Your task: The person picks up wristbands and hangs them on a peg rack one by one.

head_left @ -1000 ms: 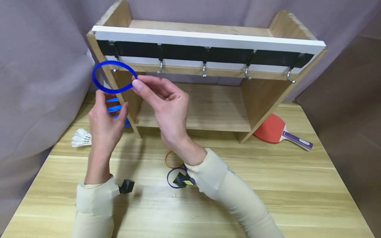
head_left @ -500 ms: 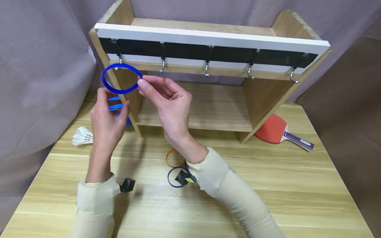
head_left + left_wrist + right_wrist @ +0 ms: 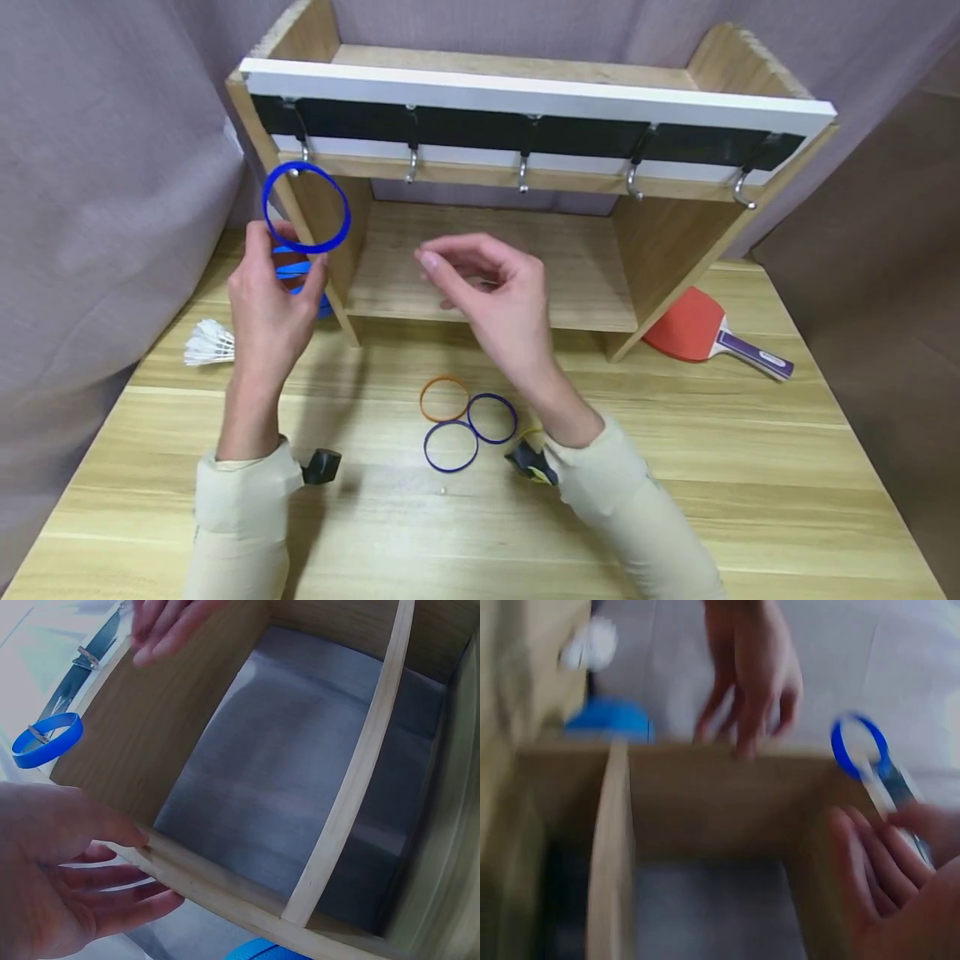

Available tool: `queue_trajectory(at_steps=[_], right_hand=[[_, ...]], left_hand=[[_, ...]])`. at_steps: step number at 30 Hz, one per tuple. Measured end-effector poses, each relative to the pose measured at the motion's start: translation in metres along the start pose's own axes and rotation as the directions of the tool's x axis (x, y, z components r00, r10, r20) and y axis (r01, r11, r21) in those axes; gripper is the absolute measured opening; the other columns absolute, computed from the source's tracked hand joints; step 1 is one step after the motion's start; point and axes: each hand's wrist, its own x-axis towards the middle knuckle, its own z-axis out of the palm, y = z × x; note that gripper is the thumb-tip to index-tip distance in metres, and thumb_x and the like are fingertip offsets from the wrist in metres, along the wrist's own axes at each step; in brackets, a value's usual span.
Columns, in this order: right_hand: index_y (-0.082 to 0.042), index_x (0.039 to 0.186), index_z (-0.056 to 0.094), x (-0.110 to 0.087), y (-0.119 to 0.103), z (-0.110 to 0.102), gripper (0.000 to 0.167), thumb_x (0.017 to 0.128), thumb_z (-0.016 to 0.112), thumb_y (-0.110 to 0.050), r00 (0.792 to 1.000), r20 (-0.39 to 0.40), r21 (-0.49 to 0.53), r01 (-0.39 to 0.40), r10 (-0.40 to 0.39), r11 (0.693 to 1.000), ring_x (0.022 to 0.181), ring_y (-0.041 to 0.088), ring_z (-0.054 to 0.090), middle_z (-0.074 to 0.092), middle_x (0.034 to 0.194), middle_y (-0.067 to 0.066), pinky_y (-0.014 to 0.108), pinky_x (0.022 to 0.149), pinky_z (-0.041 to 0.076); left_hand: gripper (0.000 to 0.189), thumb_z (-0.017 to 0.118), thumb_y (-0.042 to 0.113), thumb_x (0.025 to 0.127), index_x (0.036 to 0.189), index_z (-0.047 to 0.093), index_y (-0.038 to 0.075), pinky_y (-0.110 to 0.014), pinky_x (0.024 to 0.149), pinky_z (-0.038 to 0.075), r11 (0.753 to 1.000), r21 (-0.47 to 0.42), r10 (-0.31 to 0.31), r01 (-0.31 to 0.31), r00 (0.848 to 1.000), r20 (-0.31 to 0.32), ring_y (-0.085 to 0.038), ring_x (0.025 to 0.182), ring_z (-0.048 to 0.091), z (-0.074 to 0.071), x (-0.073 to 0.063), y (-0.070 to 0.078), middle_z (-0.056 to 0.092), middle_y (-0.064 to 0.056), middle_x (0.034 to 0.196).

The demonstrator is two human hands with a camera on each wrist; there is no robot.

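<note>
A blue ring (image 3: 318, 247) hangs from the leftmost metal hook (image 3: 304, 152) on the front of a wooden shelf (image 3: 540, 275); the left wrist view shows the hook passing through the ring (image 3: 60, 750). My left hand (image 3: 266, 296) grips the shelf's left side panel, thumb on the inner face and fingers outside, just below the ring. To the right of the ring, my right hand (image 3: 506, 300) is in the air before the shelf opening, fingers loosely curled and holding nothing. The right wrist view is blurred.
On the table lie an orange ring (image 3: 422, 400), two dark blue rings (image 3: 425, 448), and part of a yellow ring (image 3: 531, 431) by the right wrist camera. A shuttlecock (image 3: 208, 343) and a blue object (image 3: 292, 270) sit left; a red table tennis paddle (image 3: 688, 325) lies right.
My right hand has let go of the blue ring and moved right and down, uncovering rings on the table. The ring now hangs from the hook. My left hand stays on the panel.
</note>
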Motion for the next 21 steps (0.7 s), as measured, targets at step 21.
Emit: queue_trajectory(at_steps=[21], right_hand=[[-0.017, 0.077, 0.059, -0.092, 0.076, -0.111, 0.021, 0.077, 0.079, -0.01, 0.553, 0.443, -0.859, 0.038, 0.705, 0.51, 0.063, 0.012, 0.047, 0.051, 0.066, -0.007, 0.028, 0.057, 0.041]], left_hand=[[0.039, 0.071, 0.011, 0.088, 0.118, 0.05, -0.004, -0.015, 0.072, 0.056, 1.0, -0.007, -0.021, 0.021, 1.0, 0.007, -0.022, 0.092, 0.068, 0.001, -0.001, 0.002, 0.066, -0.01, 0.107]])
